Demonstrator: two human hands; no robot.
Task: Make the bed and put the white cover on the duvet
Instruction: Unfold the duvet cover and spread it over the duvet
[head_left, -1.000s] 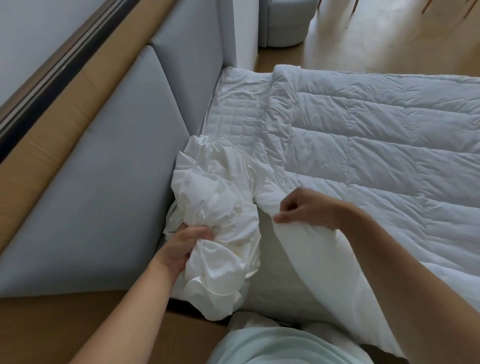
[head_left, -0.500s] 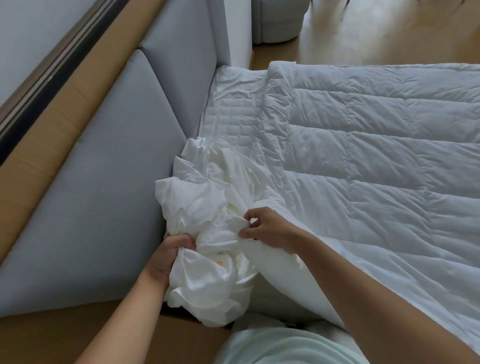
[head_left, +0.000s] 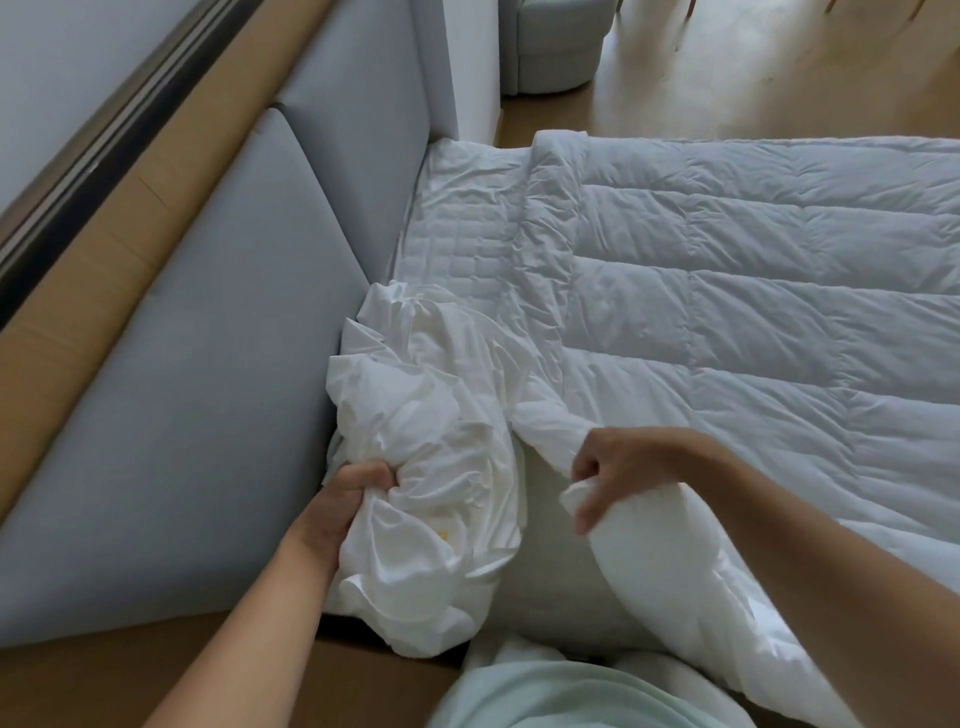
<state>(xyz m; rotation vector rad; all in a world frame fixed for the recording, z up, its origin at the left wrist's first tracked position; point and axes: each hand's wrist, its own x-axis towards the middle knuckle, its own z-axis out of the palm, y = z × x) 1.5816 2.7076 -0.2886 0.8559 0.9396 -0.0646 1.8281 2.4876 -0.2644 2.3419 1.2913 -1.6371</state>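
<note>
A quilted white duvet (head_left: 753, 312) lies spread over the bed, reaching to the right edge of the view. A crumpled white cover (head_left: 431, 415) is bunched against the grey headboard at the duvet's near left corner. My left hand (head_left: 345, 501) grips a fistful of the bunched cover from below. My right hand (head_left: 623, 467) pinches the near corner of the duvet and holds it lifted off the mattress. The quilted mattress pad (head_left: 467, 228) shows bare between the headboard and the duvet.
The padded grey headboard (head_left: 218, 415) runs along the left, with a wooden ledge (head_left: 104, 249) behind it. A round grey pouf (head_left: 556, 47) stands on the wooden floor (head_left: 779, 78) beyond the bed. A pale green garment (head_left: 545, 696) shows at the bottom edge.
My right hand went to the bunched cover, then drew back to the right with the duvet corner pinched. My left hand kept its hold on the cover.
</note>
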